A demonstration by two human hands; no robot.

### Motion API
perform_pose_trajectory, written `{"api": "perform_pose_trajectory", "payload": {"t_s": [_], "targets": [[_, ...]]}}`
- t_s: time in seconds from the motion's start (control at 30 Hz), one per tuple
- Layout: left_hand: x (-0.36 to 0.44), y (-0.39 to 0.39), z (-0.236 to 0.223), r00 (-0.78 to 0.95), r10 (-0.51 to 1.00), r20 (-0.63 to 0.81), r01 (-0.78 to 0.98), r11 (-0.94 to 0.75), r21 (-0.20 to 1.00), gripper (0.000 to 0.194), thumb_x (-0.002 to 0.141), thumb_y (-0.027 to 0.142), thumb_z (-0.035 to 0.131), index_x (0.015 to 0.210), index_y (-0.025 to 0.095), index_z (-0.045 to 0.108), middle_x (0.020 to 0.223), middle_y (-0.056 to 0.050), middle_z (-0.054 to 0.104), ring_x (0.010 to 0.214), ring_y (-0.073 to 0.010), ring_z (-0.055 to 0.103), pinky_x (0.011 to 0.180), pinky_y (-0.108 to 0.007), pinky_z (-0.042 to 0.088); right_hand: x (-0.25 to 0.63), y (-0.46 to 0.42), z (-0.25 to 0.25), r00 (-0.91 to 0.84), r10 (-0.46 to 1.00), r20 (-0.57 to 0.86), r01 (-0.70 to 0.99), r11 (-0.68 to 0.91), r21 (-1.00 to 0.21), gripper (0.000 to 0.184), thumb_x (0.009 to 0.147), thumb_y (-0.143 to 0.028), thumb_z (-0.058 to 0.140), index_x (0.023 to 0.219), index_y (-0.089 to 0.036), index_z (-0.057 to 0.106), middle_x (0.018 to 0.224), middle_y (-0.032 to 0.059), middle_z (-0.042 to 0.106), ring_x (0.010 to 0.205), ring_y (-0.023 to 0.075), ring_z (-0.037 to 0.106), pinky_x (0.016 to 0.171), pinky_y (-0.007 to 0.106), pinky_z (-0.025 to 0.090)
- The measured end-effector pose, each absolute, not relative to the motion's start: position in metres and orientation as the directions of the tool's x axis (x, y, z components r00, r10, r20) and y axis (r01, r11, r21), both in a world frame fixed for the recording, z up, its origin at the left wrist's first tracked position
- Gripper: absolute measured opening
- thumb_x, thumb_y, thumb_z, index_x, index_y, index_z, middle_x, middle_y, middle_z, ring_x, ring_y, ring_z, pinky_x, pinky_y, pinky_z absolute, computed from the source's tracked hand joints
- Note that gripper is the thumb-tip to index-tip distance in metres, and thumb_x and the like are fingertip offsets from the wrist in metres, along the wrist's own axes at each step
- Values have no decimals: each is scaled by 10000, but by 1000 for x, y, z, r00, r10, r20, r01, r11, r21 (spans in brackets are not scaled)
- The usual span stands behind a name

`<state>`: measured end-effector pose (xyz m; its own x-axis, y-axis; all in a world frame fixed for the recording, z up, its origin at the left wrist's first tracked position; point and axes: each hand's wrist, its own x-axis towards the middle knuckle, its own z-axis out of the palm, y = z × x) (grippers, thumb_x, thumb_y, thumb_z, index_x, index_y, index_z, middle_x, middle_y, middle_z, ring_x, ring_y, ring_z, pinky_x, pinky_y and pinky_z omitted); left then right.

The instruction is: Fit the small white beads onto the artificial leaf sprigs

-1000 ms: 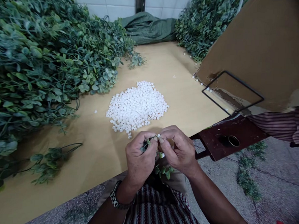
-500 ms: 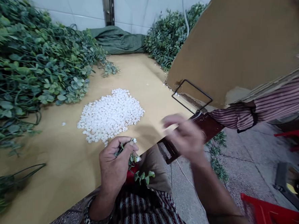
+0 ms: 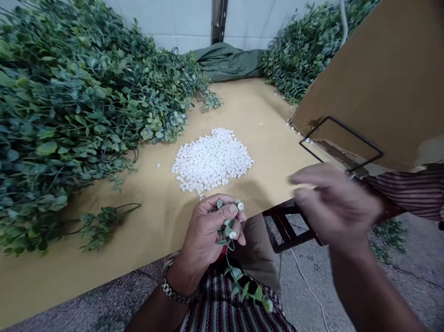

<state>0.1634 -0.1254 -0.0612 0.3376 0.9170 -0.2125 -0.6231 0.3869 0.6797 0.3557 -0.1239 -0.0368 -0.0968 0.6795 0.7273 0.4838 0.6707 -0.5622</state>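
Note:
My left hand [image 3: 207, 231] is closed round a small green artificial sprig [image 3: 229, 236] with a few white beads on its tips; the sprig's lower leaves [image 3: 248, 288] hang over my lap. My right hand [image 3: 336, 205] hovers to the right of it, above the table's edge, smeared by motion, fingers pointing left; nothing shows in it. A heap of small white beads [image 3: 212, 160] lies on the tan table [image 3: 154, 222] just beyond my left hand.
A large pile of green foliage [image 3: 60, 111] covers the table's left side, with a loose sprig [image 3: 101, 224] in front. More foliage [image 3: 304, 46] and a green cloth [image 3: 228, 61] lie at the back. A cardboard sheet [image 3: 385, 76] and black wire frame [image 3: 340, 140] stand at right.
One second ago both hands pinched the sprig together. My right hand has let go and swung out to the right; my left hand still holds the sprig.

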Motion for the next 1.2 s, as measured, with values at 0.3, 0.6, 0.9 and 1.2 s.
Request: {"api": "perform_pose_trajectory", "payload": {"t_s": [0.3,0.6,0.9,1.2], "targets": [[166,-131,-67,449,866,-219,-627,480,614,229,627,264,836,617,118,660,507,15,597,330,-51,457,330,-201,500,326,-124,-56,-388,546,743,359,832,-424,233,853,-133,654,1077,-193,673,849,54,677,754,149,652,592,274,567],[176,-132,-64,388,888,-248,-597,447,666,225,624,255,823,579,123,647,413,38,511,327,-58,456,323,-171,465,324,-127,-71,-328,482,812,449,836,-315,128,854,-97,616,971,-139,645,779,71,676,695,162,630,600,304,563],[177,-124,-63,251,934,-253,-614,356,705,155,689,211,773,718,152,633,627,13,643,465,-82,557,464,-216,525,339,-133,-85,-195,593,781,408,773,-485,397,884,-162,593,1279,-199,584,992,91,719,887,197,677,697,339,581],[209,-148,-75,113,990,-88,-561,137,816,72,878,272,591,891,204,607,799,11,602,673,-96,590,636,-217,525,347,-211,-147,-26,989,145,76,147,-986,559,817,-437,705,1329,-273,552,1142,85,704,947,212,693,792,339,583]]}}
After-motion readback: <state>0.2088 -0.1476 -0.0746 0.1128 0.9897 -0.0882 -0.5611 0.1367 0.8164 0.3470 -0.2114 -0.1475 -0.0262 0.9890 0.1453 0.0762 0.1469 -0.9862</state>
